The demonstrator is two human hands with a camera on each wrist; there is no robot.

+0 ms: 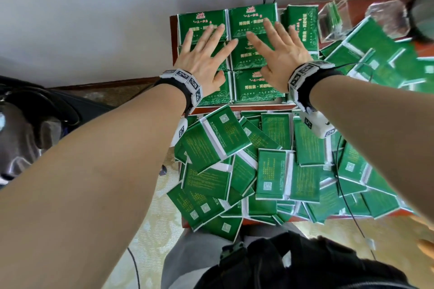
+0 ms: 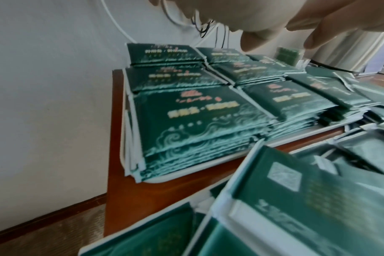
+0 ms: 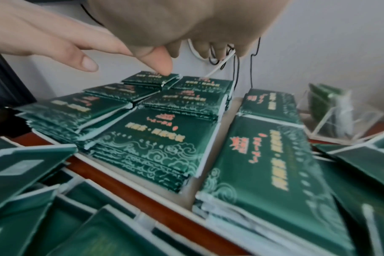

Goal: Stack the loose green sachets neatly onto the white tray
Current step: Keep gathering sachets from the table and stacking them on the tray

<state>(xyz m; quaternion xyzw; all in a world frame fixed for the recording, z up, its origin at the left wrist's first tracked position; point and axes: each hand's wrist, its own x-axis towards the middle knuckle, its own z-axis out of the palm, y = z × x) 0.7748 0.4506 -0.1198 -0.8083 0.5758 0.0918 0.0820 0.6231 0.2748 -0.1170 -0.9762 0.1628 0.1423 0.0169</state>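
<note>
The stacked sachets (image 1: 251, 19) carry a red emblem and gold Chinese characters on their fronts, too blurred to read. The loose sachets (image 1: 216, 138) show square QR codes and fine gold print, also unreadable. The wristbands (image 1: 185, 82) bear black-and-white coded squares.

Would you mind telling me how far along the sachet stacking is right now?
Done: several neat piles of green sachets fill the white tray. In hand: nothing; the left hand and right hand are spread flat above the piles, empty. Left: a large heap of loose green sachets on the red-brown table.
</note>
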